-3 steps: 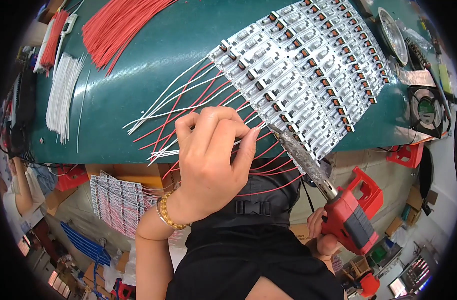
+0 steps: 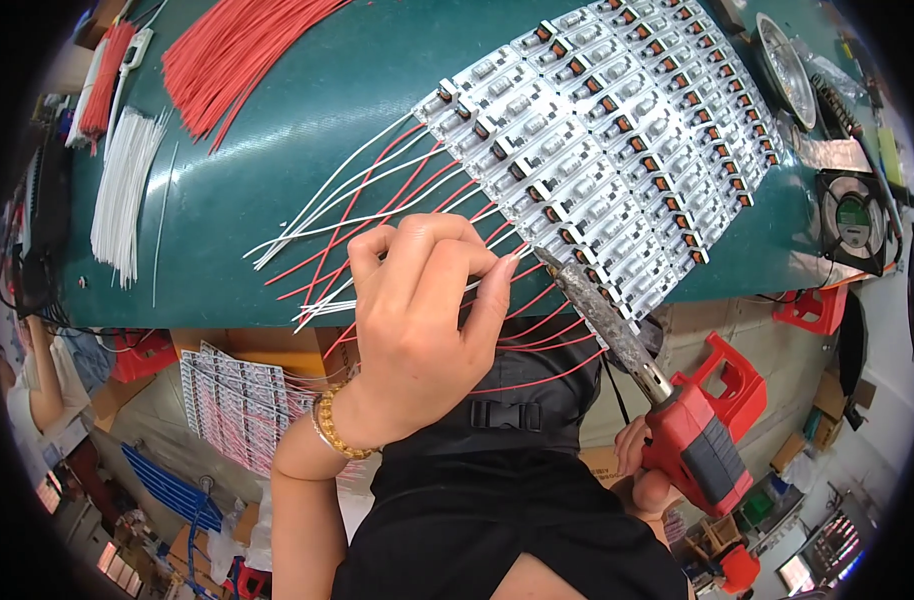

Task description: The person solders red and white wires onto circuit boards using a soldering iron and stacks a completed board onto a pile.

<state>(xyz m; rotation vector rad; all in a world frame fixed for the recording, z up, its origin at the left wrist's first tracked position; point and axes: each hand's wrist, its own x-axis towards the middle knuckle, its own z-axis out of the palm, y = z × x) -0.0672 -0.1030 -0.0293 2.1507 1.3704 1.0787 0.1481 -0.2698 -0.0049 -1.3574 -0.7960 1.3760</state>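
Observation:
My left hand [image 2: 417, 320] pinches a thin white wire [image 2: 521, 249] between thumb and forefinger, its end at the near left edge of a white panel of small circuit boards [image 2: 577, 150]. Around the grip of a red and black soldering gun [image 2: 697, 445] my right hand [image 2: 645, 478] is closed. The gun's grey barrel slants up left, its tip by that wire's end; contact is too small to tell. Red wires [image 2: 547, 345] and other white wires [image 2: 357, 180] trail off the same edge, some passing behind my left hand.
Red wires [image 2: 237, 60] lie in a large bundle on the green table [image 2: 277, 180], with white wires [image 2: 127, 190] bundled left of them. A metal bowl [image 2: 785, 75] and a square fan [image 2: 852, 222] stand at the right. More wired panels [image 2: 237, 400] sit below the table's edge by a cardboard box.
The soldering gun has shifted very slightly to the left and down at its handle. My left hand keeps its pinch in almost the same place.

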